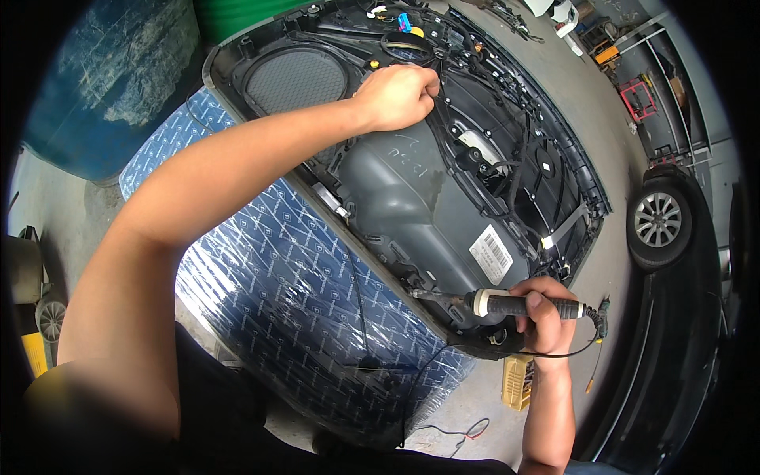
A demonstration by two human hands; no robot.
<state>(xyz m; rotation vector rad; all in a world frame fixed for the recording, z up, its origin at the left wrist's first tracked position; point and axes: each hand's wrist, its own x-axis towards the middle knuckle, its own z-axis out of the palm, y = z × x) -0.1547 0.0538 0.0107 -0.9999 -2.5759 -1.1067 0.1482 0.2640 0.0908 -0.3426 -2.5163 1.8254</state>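
Note:
A black and grey car door trim panel [388, 186] lies with its clip and wiring side up. My left hand [400, 96] rests on its far part, near the round speaker grille [297, 81]. Its fingers are curled closed, and whatever they hold, if anything, is hidden. In my closed right hand [546, 317] is a corded soldering iron [507, 305] with a black grip and a white collar. Its metal shaft points left, the end at or just above the panel's near edge. A white label [492, 253] sits on the panel close to the iron.
Blue printed wrap in clear film [293, 277] covers the support under the panel. A large blue drum [111, 79] stands at the far left, beside a green one [237, 17]. A dark car [665, 332] is at the right. The iron's cord [566, 355] loops below my right hand.

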